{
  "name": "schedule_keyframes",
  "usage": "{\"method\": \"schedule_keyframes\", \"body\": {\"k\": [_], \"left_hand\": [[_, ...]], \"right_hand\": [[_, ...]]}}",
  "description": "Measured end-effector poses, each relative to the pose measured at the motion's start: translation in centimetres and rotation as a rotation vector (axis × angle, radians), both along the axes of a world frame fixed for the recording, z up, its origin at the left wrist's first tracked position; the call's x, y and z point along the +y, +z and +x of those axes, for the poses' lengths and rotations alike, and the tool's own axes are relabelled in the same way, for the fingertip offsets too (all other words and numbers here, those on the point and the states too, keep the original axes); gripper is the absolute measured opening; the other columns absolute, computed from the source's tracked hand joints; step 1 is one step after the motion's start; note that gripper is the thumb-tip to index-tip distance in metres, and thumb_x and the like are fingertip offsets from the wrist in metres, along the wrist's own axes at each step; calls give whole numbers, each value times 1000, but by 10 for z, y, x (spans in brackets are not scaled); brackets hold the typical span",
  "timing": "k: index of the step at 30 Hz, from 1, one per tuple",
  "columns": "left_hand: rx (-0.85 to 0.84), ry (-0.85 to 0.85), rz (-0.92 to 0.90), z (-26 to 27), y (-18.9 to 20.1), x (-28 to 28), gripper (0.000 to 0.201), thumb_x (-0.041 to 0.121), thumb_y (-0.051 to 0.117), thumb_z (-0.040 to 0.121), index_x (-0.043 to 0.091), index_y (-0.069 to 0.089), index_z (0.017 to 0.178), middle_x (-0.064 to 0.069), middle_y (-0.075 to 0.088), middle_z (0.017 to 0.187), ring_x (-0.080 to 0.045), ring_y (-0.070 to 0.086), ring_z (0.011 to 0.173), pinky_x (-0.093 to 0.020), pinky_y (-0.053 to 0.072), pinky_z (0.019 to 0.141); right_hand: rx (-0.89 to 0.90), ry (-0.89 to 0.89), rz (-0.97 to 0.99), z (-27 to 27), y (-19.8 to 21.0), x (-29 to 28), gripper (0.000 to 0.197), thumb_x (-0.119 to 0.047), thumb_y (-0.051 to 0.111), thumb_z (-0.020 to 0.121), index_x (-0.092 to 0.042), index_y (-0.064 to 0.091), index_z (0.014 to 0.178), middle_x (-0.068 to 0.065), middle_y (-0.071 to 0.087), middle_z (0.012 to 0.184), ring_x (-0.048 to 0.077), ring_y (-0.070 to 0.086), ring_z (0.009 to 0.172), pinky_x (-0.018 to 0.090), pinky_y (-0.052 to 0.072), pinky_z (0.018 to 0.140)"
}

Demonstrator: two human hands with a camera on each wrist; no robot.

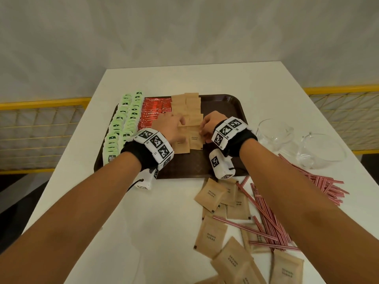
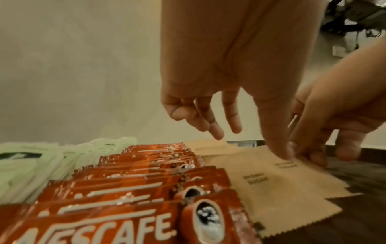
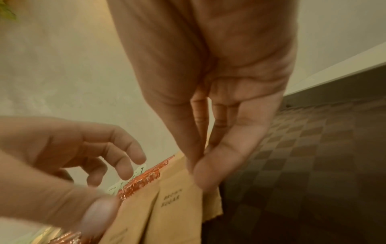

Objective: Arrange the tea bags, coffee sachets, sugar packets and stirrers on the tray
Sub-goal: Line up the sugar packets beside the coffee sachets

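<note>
Both my hands are over the tray [image 1: 223, 103], working the sugar packet row [image 1: 189, 111]. My left hand [image 1: 172, 128] has loose, spread fingers with the thumb pressing the near packet flat; my right hand [image 1: 209, 126] pinches that packet's right edge [image 2: 292, 165] (thumb against fingertips). Tea bags [image 1: 121, 128] and coffee sachets [image 1: 151, 113] already sit in columns to the left. The loose sugar packets [image 1: 213, 234] and stirrers [image 1: 270, 218] lie on the counter [image 1: 143, 222] behind my right wrist, so I judge the right hand is nearer for the next pickup; the stirrers' long axes mostly run diagonally.
</note>
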State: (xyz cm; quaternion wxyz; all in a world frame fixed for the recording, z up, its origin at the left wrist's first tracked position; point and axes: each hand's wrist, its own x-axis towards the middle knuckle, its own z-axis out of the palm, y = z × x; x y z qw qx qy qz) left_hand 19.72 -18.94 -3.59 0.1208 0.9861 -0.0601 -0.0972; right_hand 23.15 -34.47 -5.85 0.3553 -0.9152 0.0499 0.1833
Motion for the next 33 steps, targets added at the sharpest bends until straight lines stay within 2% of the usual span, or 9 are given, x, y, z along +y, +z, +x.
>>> {"method": "schedule_keyframes", "body": {"k": [3, 6, 8, 10, 16, 20, 23, 30, 33], "left_hand": [[36, -130, 180, -9, -2, -8, 65, 50, 76, 67, 29, 47, 121, 0, 46, 129, -25, 36, 122, -40, 32, 98], [56, -156, 284, -12, -7, -9, 64, 49, 75, 68, 29, 47, 122, 0, 46, 129, -25, 35, 122, -41, 30, 99], [61, -159, 289, -12, -7, -9, 59, 48, 75, 70, 29, 49, 120, -1, 46, 128, -25, 37, 121, -40, 30, 98], [42, -155, 290, -12, -7, -9, 56, 46, 74, 72, 29, 50, 120, 0, 46, 128, -25, 36, 122, -40, 30, 99], [24, -146, 292, -11, -5, -10, 54, 46, 73, 73, 30, 51, 120, 0, 45, 131, -26, 34, 125, -41, 30, 101], [49, -149, 297, -10, -3, -13, 53, 45, 72, 75, 29, 52, 121, 0, 50, 129, -25, 38, 122, -42, 30, 99], [59, -149, 301, -11, -2, -14, 53, 43, 72, 76, 28, 52, 122, 0, 51, 130, -25, 38, 122, -42, 29, 99], [91, -138, 285, -15, 2, -13, 54, 42, 69, 80, 28, 50, 128, 0, 49, 134, -25, 37, 126, -42, 29, 101], [80, -124, 237, -20, 8, -14, 53, 40, 66, 83, 29, 48, 131, -2, 47, 138, -25, 36, 129, -43, 29, 103]], "right_hand": [[13, 19, 2, -2, 4, -1, 6, -9, 73, 72, -13, 68, 74, 13, 72, 87, 29, 70, 85, 45, 56, 82], [33, 35, 9, -4, 8, -1, 9, -7, 71, 76, -6, 69, 84, 17, 71, 95, 31, 69, 90, 45, 55, 86], [28, 41, 3, -5, 9, -1, 15, -8, 69, 78, -2, 68, 91, 19, 70, 97, 33, 68, 92, 46, 55, 86], [9, 51, -8, -5, 8, 1, 14, -9, 68, 78, -3, 68, 91, 20, 70, 96, 34, 68, 90, 46, 55, 85], [-10, 24, -88, -8, 12, 4, 19, -13, 69, 79, -4, 69, 97, 11, 70, 97, 26, 68, 90, 39, 56, 84], [-20, 28, -147, -7, 5, 3, 15, -15, 70, 72, -12, 66, 86, 8, 70, 83, 27, 69, 75, 43, 59, 73], [-19, 49, -146, -6, 0, 0, 14, -17, 70, 68, -15, 64, 81, 8, 69, 79, 27, 69, 71, 44, 59, 70], [-30, 1, -99, -18, 20, 0, 19, -9, 60, 86, -3, 64, 104, 15, 67, 106, 30, 66, 96, 41, 54, 88], [-46, 4, -105, -26, 31, -3, 4, -7, 58, 89, -6, 61, 87, 16, 66, 112, 30, 64, 103, 39, 52, 92]]}}
